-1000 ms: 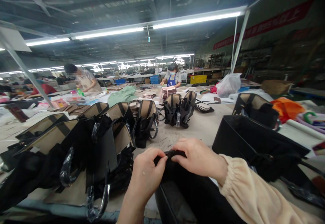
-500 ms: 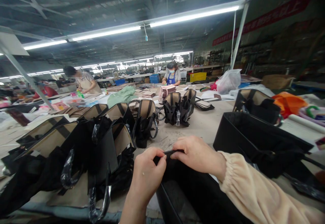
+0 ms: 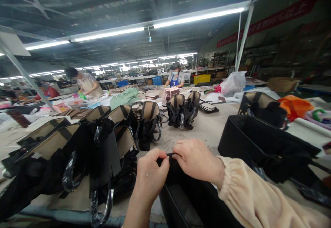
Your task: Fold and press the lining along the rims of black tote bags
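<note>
A black handbag [image 3: 178, 205] stands open right in front of me, its far rim between my hands. My left hand [image 3: 152, 169] is closed, pinching that rim with thumb and forefinger. Close beside it my right hand [image 3: 195, 159] grips the same edge, thumb on the near side and fingers over the top. The two hands almost touch. Much of the bag's right side is hidden under my right forearm and its cream sleeve [image 3: 248, 186].
Several black bags with tan inner boards [image 3: 62, 140] crowd the table's left. Another black bag [image 3: 258, 138] stands open on the right. Two small bags [image 3: 182, 109] sit beyond my hands. A co-worker in a blue apron [image 3: 174, 79] is across the table, another person [image 3: 88, 83] farther left.
My right hand has shifted slightly left along the bag's rim, closer to my left hand. My left hand keeps its pinch in nearly the same place.
</note>
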